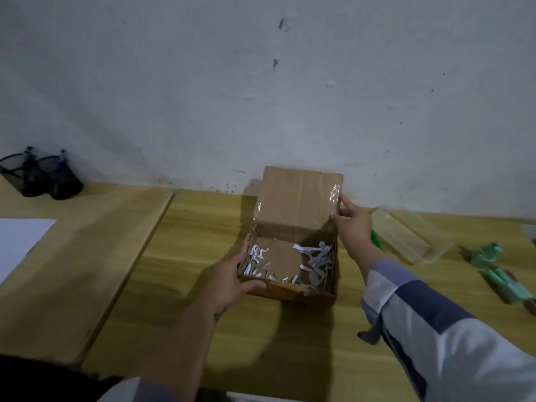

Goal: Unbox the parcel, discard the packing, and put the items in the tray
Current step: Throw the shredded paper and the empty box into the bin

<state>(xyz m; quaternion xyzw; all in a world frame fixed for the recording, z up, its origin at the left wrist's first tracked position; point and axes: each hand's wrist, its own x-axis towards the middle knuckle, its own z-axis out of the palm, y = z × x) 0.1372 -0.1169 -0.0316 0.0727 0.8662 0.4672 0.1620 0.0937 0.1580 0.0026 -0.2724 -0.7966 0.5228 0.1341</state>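
Observation:
A brown cardboard box (290, 293) stands open in the middle of the wooden table, its lid (298, 198) raised upright against the wall. White shredded paper (314, 256) lies scattered on the box floor. My left hand (232, 278) grips the box's front left corner. My right hand (355, 220) pinches the taped right edge of the lid. A clear plastic tray (412, 235) lies to the right of the box. Green pens (504, 278) lie on the table further right.
Two black mesh pen holders (43, 177) stand at the far left by the wall. A white sheet (20, 242) lies on the left table. A seam (139, 250) separates the two tables. A green pen tip (376, 239) shows behind my right wrist.

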